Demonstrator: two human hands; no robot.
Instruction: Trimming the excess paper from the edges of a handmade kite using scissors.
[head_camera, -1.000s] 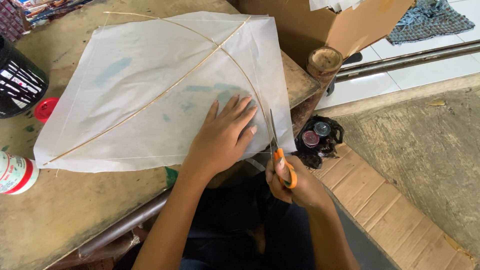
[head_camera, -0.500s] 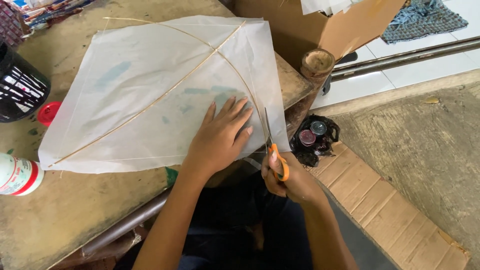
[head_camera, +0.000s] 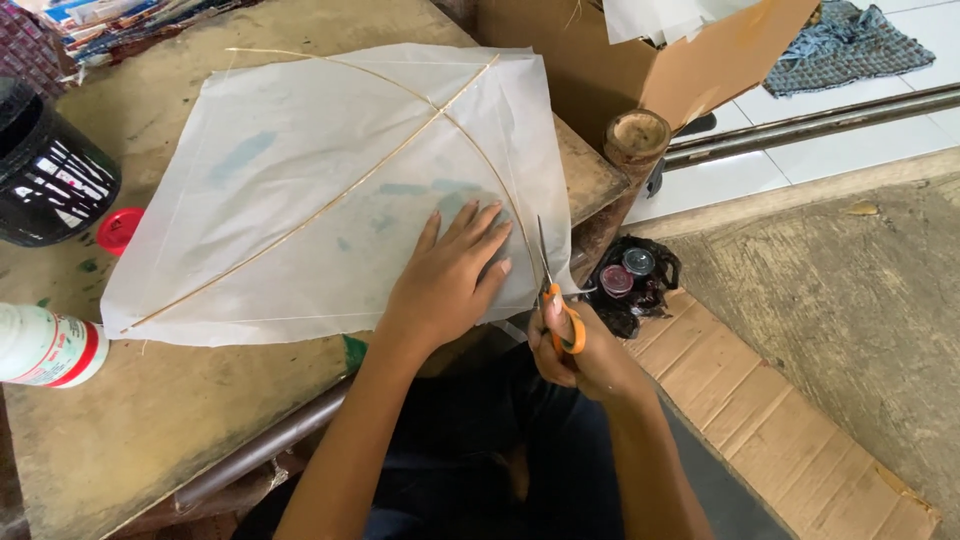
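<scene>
A big white paper kite (head_camera: 300, 190) lies flat on the wooden table (head_camera: 130, 430). At the kite's five o'clock corner, the left hand (head_camera: 445, 280) presses open on it. The right hand (head_camera: 585, 355) grips orange scissors (head_camera: 556, 300), blades up at twelve o'clock along the kite's edge.

Black bucket (head_camera: 45, 175) and red lid (head_camera: 118, 230) at tabletop (head_camera: 180, 410) left edge; white glue bottle (head_camera: 45, 347) lying nearby. Cardboard box (head_camera: 610, 60) behind, wooden spool (head_camera: 638, 135) beside it. Black bag of small jars (head_camera: 632, 283) on floor.

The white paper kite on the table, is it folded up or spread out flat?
Spread flat: the kite lies open on the table, left hand pressing it.
</scene>
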